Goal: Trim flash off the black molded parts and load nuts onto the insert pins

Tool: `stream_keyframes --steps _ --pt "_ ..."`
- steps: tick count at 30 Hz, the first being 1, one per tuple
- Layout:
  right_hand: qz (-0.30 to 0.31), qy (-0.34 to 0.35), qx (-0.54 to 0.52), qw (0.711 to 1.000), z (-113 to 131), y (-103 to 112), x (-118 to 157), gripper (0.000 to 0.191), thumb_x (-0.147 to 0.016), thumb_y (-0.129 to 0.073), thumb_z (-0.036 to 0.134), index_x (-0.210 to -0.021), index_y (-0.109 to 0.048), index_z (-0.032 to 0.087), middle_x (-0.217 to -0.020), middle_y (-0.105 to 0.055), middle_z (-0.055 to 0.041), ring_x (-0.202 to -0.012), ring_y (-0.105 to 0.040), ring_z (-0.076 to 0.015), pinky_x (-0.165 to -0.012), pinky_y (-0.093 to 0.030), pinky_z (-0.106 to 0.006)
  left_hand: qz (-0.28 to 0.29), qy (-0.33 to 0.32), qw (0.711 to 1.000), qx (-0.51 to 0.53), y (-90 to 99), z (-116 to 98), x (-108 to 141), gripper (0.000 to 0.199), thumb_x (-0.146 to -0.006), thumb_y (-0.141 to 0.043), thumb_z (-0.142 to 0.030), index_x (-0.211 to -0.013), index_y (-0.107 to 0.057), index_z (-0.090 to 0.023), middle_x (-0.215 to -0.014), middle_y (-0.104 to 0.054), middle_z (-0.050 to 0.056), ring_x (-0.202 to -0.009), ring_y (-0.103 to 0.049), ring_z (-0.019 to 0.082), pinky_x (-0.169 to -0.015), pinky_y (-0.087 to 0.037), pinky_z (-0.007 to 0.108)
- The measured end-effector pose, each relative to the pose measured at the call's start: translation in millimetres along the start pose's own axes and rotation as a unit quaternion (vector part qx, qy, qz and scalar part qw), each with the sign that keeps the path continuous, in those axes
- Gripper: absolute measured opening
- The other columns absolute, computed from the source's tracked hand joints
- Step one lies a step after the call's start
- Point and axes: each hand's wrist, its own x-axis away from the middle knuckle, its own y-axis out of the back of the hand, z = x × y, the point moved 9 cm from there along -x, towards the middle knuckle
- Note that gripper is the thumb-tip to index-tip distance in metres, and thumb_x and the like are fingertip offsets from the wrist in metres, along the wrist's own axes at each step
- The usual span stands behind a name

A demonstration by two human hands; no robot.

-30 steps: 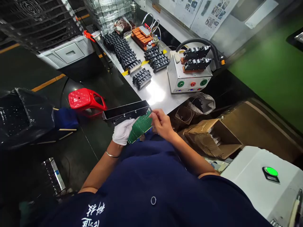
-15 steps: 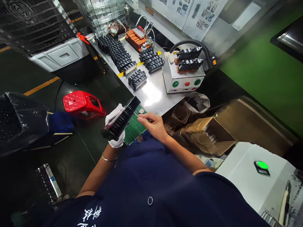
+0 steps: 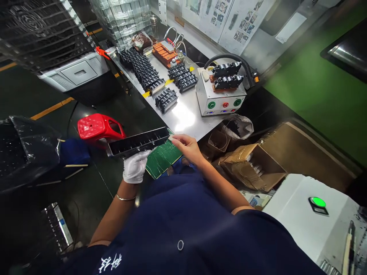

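Note:
My left hand, in a white glove, is closed around the underside of a long, trough-shaped black plastic part. The part lies nearly level, its open ribbed inside facing up. At its right end is my bare right hand, with thumb and forefinger pinched together. A small pale thing shows at those fingertips, too small to name; whether it touches the part I cannot tell. Below both hands lies a green mat at the near corner of the metal table.
Rows of black parts stand on the table, with a smaller group nearer. An orange fixture sits behind. To the right is a white control box with buttons. A red stool and an open carton flank the table.
My left hand has turned the black part from a steep slant to nearly level, its far-left end swinging outward. My right hand stays close to the part's right end, still pinched.

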Motion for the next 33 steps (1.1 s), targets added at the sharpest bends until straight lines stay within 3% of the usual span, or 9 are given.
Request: stream_keyframes --steps 2,4,7,9,14,18,24,29,33 --pt "0.061 -0.008 0.014 0.998 4.5 -9.2 0.1 0.048 -0.067 -0.077 0.049 -0.104 -0.072 0.018 -0.056 -0.043 0.0085 -0.054 -0.036 -0.0077 -0.054 -0.031 -0.025 0.017 0.0 1.0 0.003 -7.1 -4.9 -0.1 0.013 -0.057 -0.071 -0.003 -0.057 -0.065 -0.015 -0.066 -0.071 0.004 -0.077 -0.073 0.023 -0.088 -0.06 0.048" --pt "0.086 -0.013 0.043 0.995 8.3 -14.7 -0.5 0.051 -0.066 -0.078 0.048 -0.106 -0.071 0.017 -0.053 -0.032 0.0105 -0.051 -0.029 -0.0068 -0.052 -0.025 -0.025 0.055 -0.001 0.998 0.019 -22.8 -7.3 3.2 0.013 -0.059 -0.069 -0.005 -0.067 -0.069 -0.016 -0.077 -0.074 0.005 -0.089 -0.072 0.025 -0.092 -0.058 0.049" --pt "0.038 0.01 0.091 0.995 12.9 -16.8 -4.6 0.048 -0.066 -0.078 0.051 -0.099 -0.071 0.017 -0.054 -0.033 0.0095 -0.052 -0.03 -0.0076 -0.053 -0.027 -0.026 0.1 -0.014 0.993 0.063 -50.4 -7.7 6.0 0.015 -0.077 -0.067 -0.025 -0.09 -0.07 -0.018 -0.104 -0.075 0.008 -0.111 -0.066 0.026 -0.097 -0.055 0.047" --pt "0.002 0.035 0.141 0.989 14.0 -20.9 -6.4 0.048 -0.065 -0.079 0.052 -0.098 -0.07 0.018 -0.056 -0.041 0.0077 -0.055 -0.037 -0.0092 -0.056 -0.03 -0.026 0.072 -0.012 0.993 0.091 -57.7 -3.5 -0.8 0.024 -0.083 -0.065 -0.038 -0.096 -0.067 -0.018 -0.106 -0.074 0.008 -0.111 -0.066 0.025 -0.095 -0.056 0.043" --pt "-0.008 0.017 0.239 0.971 1.9 -30.2 -4.6 0.049 -0.075 -0.068 0.061 -0.104 -0.064 0.021 -0.073 -0.058 0.0014 -0.066 -0.052 -0.0143 -0.064 -0.036 -0.028 -0.07 -0.033 0.988 0.133 -46.6 -0.3 -25.9 0.029 -0.07 -0.074 -0.022 -0.096 -0.061 -0.022 -0.09 -0.072 -0.003 -0.09 -0.07 0.014 -0.09 -0.056 0.032" --pt "0.001 0.003 0.168 0.986 -3.2 -28.2 1.1 0.041 -0.094 -0.039 0.057 -0.109 -0.055 0.022 -0.08 -0.059 0.0009 -0.072 -0.054 -0.0144 -0.07 -0.039 -0.029 -0.086 -0.194 0.971 0.109 -42.1 -28.4 -21.9 0.048 -0.067 -0.076 -0.021 -0.109 -0.056 -0.029 -0.105 -0.069 -0.007 -0.096 -0.068 0.011 -0.093 -0.055 0.03" --pt "0.011 0.024 0.031 0.999 0.7 -46.1 5.6 0.037 -0.085 -0.053 0.058 -0.08 -0.052 0.021 -0.071 -0.051 0.0026 -0.066 -0.045 -0.0117 -0.063 -0.039 -0.027 -0.119 -0.344 0.931 -0.017 -37.9 -48.9 -5.9 0.067 -0.068 -0.076 -0.024 -0.126 -0.044 -0.038 -0.132 -0.058 -0.005 -0.116 -0.061 0.009 -0.105 -0.047 0.028" --pt "-0.001 -0.004 -0.018 1.0 -0.5 -56.9 4.6 0.041 -0.079 -0.058 0.062 -0.075 -0.052 0.021 -0.067 -0.047 0.0035 -0.062 -0.041 -0.0106 -0.057 -0.036 -0.026 -0.167 -0.328 0.926 -0.082 -28.5 -45.8 -8.7 0.097 -0.068 -0.076 -0.022 -0.141 -0.017 -0.047 -0.147 -0.044 -0.004 -0.131 -0.05 0.01 -0.11 -0.043 0.032" --pt "-0.018 -0.028 -0.067 0.997 -8.7 -63.0 2.2 0.045 -0.074 -0.062 0.065 -0.075 -0.053 0.021 -0.064 -0.045 0.0048 -0.057 -0.038 -0.0091 -0.053 -0.032 -0.025 -0.234 -0.277 0.923 -0.125 -18.2 -40.9 -9.1 0.121 -0.062 -0.081 -0.018 -0.146 0.001 -0.044 -0.161 -0.02 0.001 -0.146 -0.03 0.015 -0.115 -0.038 0.037"
